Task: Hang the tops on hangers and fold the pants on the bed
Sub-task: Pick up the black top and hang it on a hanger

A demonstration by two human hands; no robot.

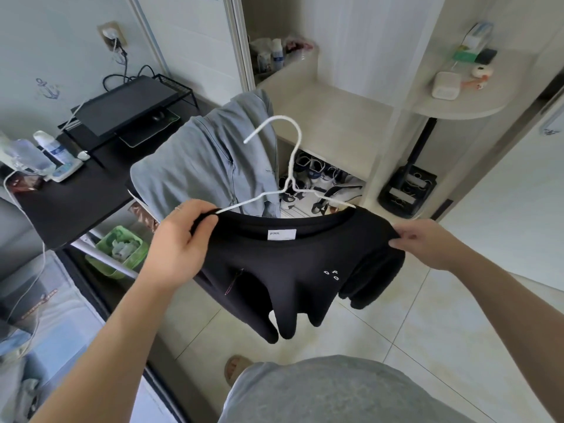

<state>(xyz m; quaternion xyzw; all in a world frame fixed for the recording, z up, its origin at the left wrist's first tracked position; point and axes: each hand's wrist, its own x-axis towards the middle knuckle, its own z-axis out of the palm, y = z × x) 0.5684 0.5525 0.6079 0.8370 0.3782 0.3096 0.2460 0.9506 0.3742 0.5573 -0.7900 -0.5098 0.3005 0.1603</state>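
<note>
Black top (293, 264) held in mid-air above the floor, a white hanger (293, 154) threaded through its neck. The left hand (180, 239) grips the collar at one shoulder; the right hand (424, 239) pinches the other shoulder. Judged stage: hanger inserted, shoulders not yet seated, top yet to be hung up. A pale blue garment (198, 166) draped behind appears unhandled. Shoes (314, 175) and a cluttered worktop (76, 203) crowd the surroundings.

Black desk (76, 193), dark screen (128, 105) on a wire stand (180, 84), green basket (102, 254) below, shoes (314, 175) in open cupboard (335, 117)
</note>
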